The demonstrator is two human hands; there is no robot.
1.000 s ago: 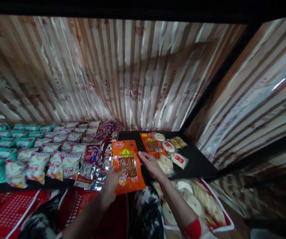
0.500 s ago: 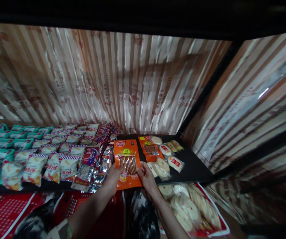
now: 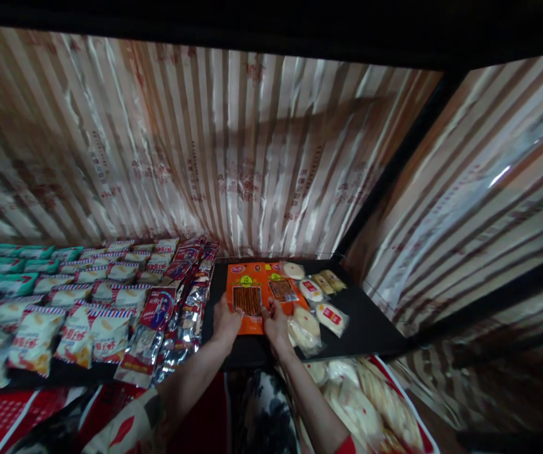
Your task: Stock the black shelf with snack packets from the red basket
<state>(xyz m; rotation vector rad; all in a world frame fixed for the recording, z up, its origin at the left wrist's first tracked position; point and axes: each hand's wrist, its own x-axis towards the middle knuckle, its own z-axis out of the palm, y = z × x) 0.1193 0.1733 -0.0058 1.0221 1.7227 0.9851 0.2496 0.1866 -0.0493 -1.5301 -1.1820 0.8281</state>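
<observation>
Both my hands hold an orange snack packet [image 3: 246, 287] with a clear window showing brown sticks. My left hand [image 3: 226, 321] grips its lower left edge, and my right hand [image 3: 275, 325] its lower right edge, fingers closed on both sides. The packet is over the black shelf; whether it rests on it I cannot tell. A second orange packet [image 3: 282, 289] lies just right of it, partly covered by the held one. Close to my right hand are round white flatbreads in clear wrap [image 3: 305, 328].
Silver-and-purple packets [image 3: 151, 321], striped white snack bags [image 3: 75, 337] and green bags [image 3: 13, 284] stand in rows to the left. White wrapped packs [image 3: 332, 318] lie to the right on the black shelf [image 3: 370, 331]. Below are red crates, one with wrapped flatbreads [image 3: 356, 403].
My hands have carried the orange packet farther back over the shelf, up beside the other orange packet. The camera view has shifted slightly to the right.
</observation>
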